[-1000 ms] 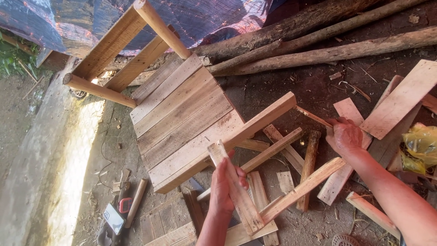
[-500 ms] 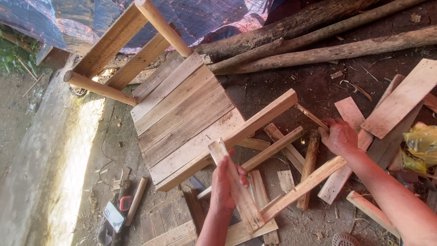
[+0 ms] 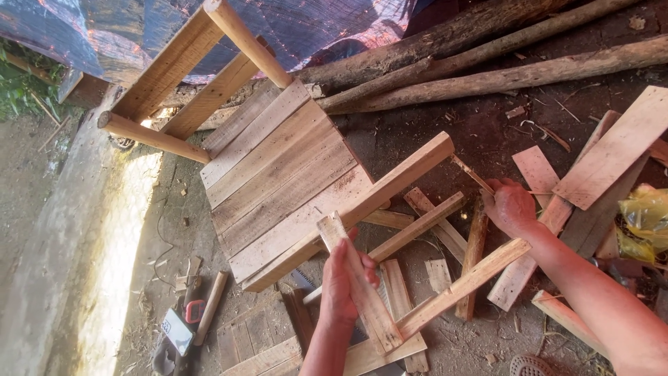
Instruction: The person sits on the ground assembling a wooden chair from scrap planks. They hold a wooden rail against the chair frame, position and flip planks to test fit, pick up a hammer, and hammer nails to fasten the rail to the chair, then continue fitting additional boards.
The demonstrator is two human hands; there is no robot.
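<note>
Wooden chair (image 3: pixel 278 174) lies tipped on the dirt, slatted seat up, at centre; its front rail (image 3: pixel 376 202) runs diagonally toward the right. Left hand (image 3: pixel 348 275) wrapped around a short slat (image 3: pixel 358 278), held upright against the rail's near edge. Right hand (image 3: pixel 511 205) closed in a pinch on a thin stick (image 3: pixel 470 173) whose tip touches the rail's right end. To seat the slat well, judged: keep it flush and square to the rail and hold it firm. Loose offcuts (image 3: pixel 445 278) scattered nearby; rough poles (image 3: pixel 487 69) far; hammer (image 3: pixel 202 313) near left.
</note>
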